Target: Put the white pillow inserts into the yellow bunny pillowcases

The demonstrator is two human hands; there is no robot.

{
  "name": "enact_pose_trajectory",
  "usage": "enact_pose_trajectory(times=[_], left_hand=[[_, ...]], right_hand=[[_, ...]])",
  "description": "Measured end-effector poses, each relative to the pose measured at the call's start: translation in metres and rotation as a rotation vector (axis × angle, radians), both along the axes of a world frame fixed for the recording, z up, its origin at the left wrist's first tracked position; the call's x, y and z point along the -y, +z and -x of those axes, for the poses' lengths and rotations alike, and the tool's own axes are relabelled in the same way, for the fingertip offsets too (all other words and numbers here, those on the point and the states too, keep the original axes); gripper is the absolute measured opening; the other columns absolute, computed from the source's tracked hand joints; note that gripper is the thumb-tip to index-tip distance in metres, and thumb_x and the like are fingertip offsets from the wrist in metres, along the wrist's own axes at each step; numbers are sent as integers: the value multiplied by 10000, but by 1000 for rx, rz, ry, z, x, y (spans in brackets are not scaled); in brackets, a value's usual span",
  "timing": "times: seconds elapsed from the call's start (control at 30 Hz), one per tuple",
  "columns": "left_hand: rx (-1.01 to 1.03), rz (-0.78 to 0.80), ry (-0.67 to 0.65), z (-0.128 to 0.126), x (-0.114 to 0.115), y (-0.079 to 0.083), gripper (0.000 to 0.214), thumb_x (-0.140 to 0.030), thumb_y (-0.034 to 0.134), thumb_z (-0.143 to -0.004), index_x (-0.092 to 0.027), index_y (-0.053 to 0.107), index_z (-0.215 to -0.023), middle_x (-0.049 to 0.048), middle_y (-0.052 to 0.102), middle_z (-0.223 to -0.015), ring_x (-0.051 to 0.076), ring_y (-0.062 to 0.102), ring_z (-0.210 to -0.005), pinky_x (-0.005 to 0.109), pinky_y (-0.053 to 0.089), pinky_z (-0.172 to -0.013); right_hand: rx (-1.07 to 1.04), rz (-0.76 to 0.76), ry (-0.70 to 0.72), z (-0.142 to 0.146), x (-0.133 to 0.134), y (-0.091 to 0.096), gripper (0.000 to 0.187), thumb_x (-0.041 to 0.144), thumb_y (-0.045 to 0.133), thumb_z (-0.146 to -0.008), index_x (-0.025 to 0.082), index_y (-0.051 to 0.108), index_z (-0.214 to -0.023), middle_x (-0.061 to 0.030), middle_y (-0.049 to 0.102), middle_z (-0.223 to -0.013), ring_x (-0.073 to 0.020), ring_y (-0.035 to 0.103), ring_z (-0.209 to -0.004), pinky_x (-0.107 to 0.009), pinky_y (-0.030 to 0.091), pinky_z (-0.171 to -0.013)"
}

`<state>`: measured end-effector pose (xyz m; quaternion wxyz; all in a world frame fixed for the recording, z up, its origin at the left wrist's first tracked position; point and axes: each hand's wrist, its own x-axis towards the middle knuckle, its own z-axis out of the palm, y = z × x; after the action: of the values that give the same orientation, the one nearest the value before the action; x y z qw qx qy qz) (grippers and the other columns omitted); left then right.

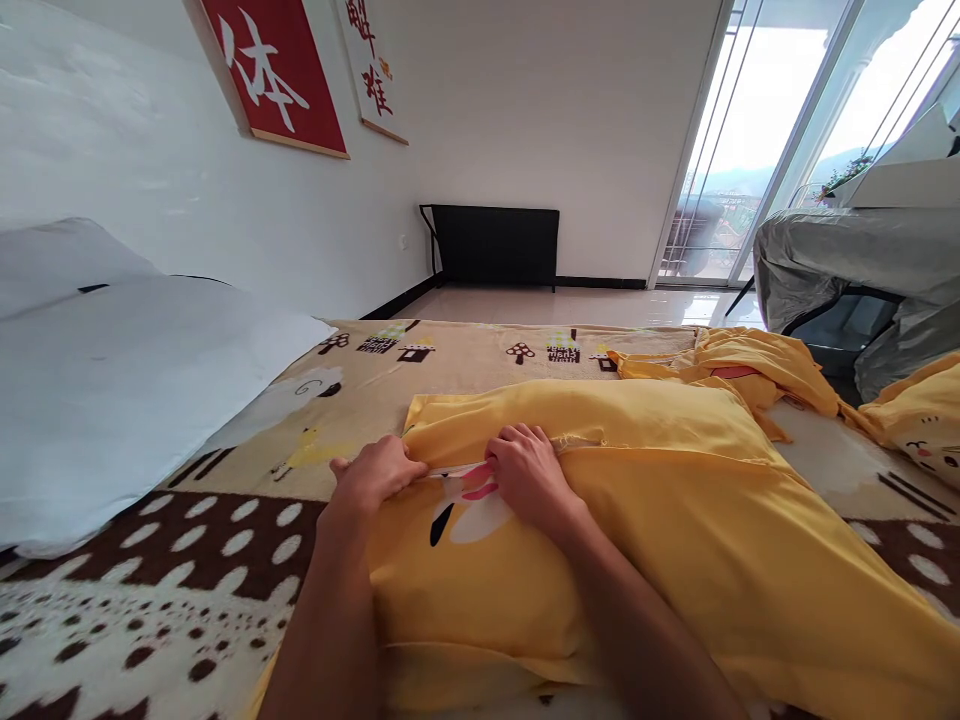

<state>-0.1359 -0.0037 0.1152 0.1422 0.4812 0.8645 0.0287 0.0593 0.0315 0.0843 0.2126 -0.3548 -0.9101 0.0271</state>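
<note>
A yellow pillowcase [652, 500] with a cartoon print lies in front of me on the bed, plump as if filled. Across it runs a seam or overlapping edge, with loose threads right of my right hand. At the left end of this edge, my left hand [379, 470] pinches the fabric between thumb and curled fingers. My right hand [529, 465] grips the same edge nearer the middle, its fingers bent over the cloth. Between the hands shows part of a white and pink printed figure [476, 490]. The undersides of my fingers are hidden.
White pillows [150, 390] rest at the left. More crumpled yellow fabric [765, 365] and a yellow piece with a printed face [922, 430] lie at the right. A patterned blanket [465, 350] covers the bed. Beyond stand a black folded panel [495, 245] and grey-covered furniture [847, 250].
</note>
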Motion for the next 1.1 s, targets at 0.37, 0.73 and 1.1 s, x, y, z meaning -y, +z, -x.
enact_pose_trajectory(times=[0.37, 0.73, 1.1], left_hand=[[-52, -4, 20, 2, 3, 4, 143, -295, 532, -645, -190, 484, -561, 58, 642, -665, 297, 615, -824, 458, 312, -828], [-80, -57, -53, 3, 5, 3, 88, -231, 491, -702, -185, 563, -722, 92, 677, -867, 307, 601, -928, 493, 327, -887], [396, -363, -769, -27, -2, -8, 256, -428, 465, -839, -183, 539, -823, 15, 560, -825, 178, 507, -783, 274, 411, -722]], right_hand=[[-42, 32, 51, -5, 4, 9, 169, 347, 630, -828, 188, 662, -876, -39, 634, -921, -180, 534, -930, -297, 335, -829], [2, -40, 7, -1, -1, 3, 149, 167, 513, -875, 188, 659, -855, -42, 635, -914, -176, 540, -915, -304, 333, -803], [-89, -150, -19, 0, 2, 0, 203, 228, 414, -948, 206, 598, -866, -20, 643, -868, -169, 542, -829, -300, 324, -752]])
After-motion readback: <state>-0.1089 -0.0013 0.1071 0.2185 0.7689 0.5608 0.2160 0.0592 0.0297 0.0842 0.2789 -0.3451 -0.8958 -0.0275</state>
